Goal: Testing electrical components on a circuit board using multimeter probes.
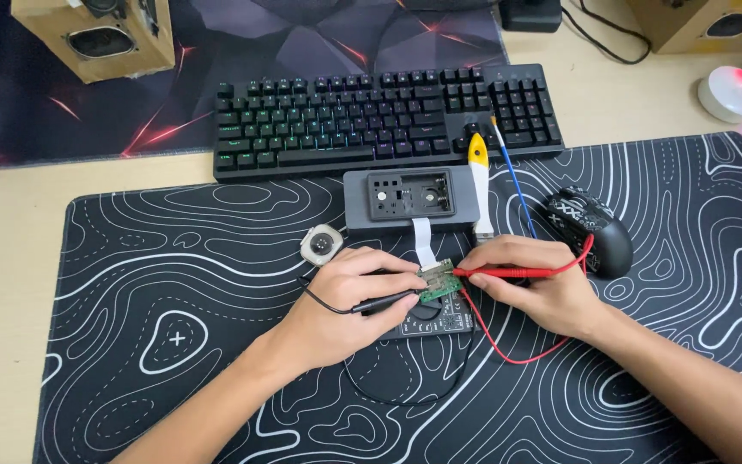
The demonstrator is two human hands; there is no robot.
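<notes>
A pale tabletop [10,258] carries a black mat [173,344] with white contour lines, and behind it a darker mat with red streaks. At 11 o'clock stands a cardboard speaker [96,34]; a backlit keyboard [371,116] lies at 12. Just below the keyboard sits a grey case [411,199] with its inside bared, a white ribbon cable [423,241] running down from it, and a small round part [321,244] lies at the case's 8 o'clock. The left hand [345,305] comes in from 7 o'clock, its fingers pinching a black probe [384,302] whose tip meets a small green board [440,285] at the centre of the view. The board rests on a dark block [440,322], just below the ribbon cable. The right hand [543,288] comes in from 4 o'clock, its fingers pinching a red probe [508,272] that touches the board from the 3 o'clock side; its red lead loops below the hand. Above that hand lie a yellow-topped tool [479,185] and a blue stick [515,185]. A black mouse [590,230] sits at the hand's 2 o'clock, touching the red lead. A white round lamp [733,93] lies at 2 o'clock.
</notes>
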